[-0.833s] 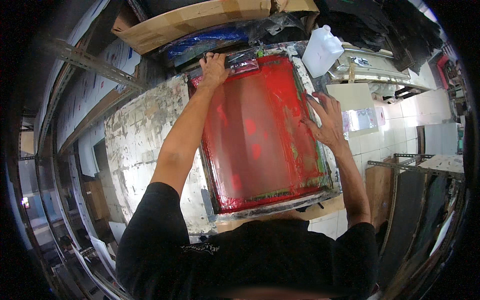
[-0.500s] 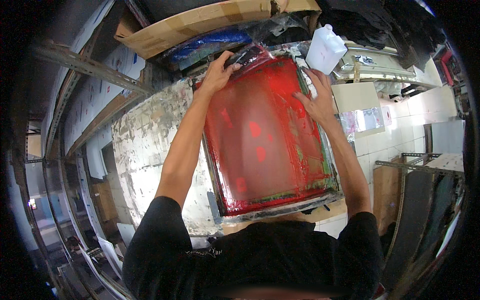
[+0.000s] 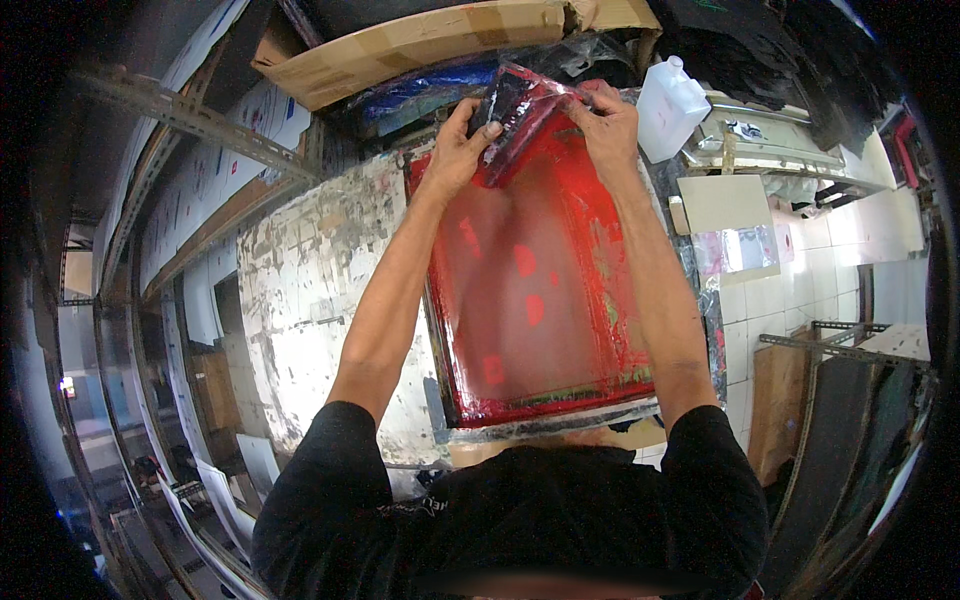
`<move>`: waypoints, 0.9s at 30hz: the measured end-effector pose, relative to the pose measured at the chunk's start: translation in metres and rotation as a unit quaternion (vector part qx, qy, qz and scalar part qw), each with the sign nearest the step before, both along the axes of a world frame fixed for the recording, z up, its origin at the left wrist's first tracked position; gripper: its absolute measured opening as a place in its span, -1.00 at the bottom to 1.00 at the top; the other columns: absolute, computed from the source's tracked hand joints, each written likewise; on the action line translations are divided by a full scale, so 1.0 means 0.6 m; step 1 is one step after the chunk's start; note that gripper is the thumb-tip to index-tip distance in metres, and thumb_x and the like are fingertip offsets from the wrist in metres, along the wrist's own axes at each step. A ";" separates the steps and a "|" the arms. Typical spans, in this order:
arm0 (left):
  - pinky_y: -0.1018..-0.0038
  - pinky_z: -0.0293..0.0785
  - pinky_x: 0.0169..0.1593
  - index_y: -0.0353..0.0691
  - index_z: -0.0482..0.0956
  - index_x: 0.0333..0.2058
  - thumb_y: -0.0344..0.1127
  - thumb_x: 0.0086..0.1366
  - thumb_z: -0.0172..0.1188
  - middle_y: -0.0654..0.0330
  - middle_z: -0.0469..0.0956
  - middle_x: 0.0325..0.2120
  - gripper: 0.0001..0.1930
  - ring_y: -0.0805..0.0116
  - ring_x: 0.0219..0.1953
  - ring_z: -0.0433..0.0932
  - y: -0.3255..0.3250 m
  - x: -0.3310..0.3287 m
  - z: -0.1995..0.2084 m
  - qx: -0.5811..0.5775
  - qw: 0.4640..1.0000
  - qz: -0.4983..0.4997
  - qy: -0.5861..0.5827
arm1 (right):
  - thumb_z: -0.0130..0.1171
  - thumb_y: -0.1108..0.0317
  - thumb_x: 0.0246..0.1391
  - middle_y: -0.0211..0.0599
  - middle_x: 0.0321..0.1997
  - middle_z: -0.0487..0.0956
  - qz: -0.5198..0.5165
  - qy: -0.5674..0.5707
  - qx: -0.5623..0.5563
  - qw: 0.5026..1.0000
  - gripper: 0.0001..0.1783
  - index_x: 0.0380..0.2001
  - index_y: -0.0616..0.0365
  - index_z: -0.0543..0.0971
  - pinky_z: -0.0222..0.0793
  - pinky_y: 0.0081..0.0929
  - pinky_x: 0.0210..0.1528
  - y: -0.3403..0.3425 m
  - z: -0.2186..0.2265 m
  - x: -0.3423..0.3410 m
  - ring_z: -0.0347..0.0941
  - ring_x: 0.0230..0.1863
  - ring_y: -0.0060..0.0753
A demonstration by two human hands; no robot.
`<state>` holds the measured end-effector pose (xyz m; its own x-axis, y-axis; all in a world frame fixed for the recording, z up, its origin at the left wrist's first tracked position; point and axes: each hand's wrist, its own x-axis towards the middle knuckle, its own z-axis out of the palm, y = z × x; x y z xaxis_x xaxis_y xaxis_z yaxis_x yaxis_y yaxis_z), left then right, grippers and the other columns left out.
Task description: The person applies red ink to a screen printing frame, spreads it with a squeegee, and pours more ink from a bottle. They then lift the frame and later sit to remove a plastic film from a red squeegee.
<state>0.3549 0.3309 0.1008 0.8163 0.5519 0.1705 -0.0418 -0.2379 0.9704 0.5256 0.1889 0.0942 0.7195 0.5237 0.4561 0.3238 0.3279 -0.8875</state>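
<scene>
A silk-screen printing frame, its mesh wet with red ink, lies in front of me. Over its far end I hold a glossy, dark-looking plastic sheet smeared with red. It is tilted and seems bent or folded. My left hand is closed on its left side, the thumb on top. At its right side my right hand pinches the edge, with red showing around the fingertips. Several brighter red shapes stand out in the mesh. My forearms pass over both sides of the frame.
A white plastic jug stands just right of my right hand. Behind the frame are a long cardboard box and blue plastic. A stained white table surface extends left. Metal racks line the left side.
My right hand has left the frame's right edge and moved up and left to grip the plastic sheet. The sheet is lifted and tilted. My left hand has shifted slightly right and down.
</scene>
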 end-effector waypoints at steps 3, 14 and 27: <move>0.56 0.28 0.03 -0.27 0.41 -0.03 -0.35 0.29 0.20 0.31 0.48 -0.19 -0.69 0.52 -0.12 0.38 0.003 0.000 0.002 0.005 1.000 0.010 -0.005 | 0.36 0.46 -0.10 -0.30 -0.36 0.56 -0.003 -0.005 0.003 1.000 -0.87 -0.41 0.23 0.69 0.24 -0.46 -0.11 0.007 -0.002 -0.001 0.36 -0.20 -0.39; 0.55 0.33 -0.06 -0.24 0.44 -0.07 -0.30 0.27 0.24 0.33 0.50 -0.26 -0.69 0.55 -0.20 0.39 0.011 -0.016 0.006 -0.017 0.998 0.058 -0.034 | 0.30 0.54 -0.01 -0.40 -0.30 0.49 0.061 -0.034 -0.014 0.997 -0.91 -0.40 0.34 0.64 0.18 -0.55 -0.15 0.028 0.025 -0.018 0.29 -0.19 -0.53; 0.53 0.30 -0.01 -0.26 0.46 -0.08 -0.31 0.26 0.25 0.27 0.51 -0.23 -0.70 0.49 -0.16 0.40 -0.014 0.017 0.014 -0.069 0.989 0.070 -0.109 | 0.41 0.39 -0.19 -0.19 -0.36 0.57 0.001 -0.140 -0.079 0.987 -0.82 -0.49 0.26 0.65 0.23 -0.33 -0.05 0.035 -0.027 -0.008 0.35 -0.17 -0.20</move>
<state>0.3653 0.3224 0.1094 0.6824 0.6871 0.2495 -0.2299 -0.1222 0.9655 0.5211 0.2097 0.0780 0.5762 0.6054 0.5491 0.5632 0.1928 -0.8035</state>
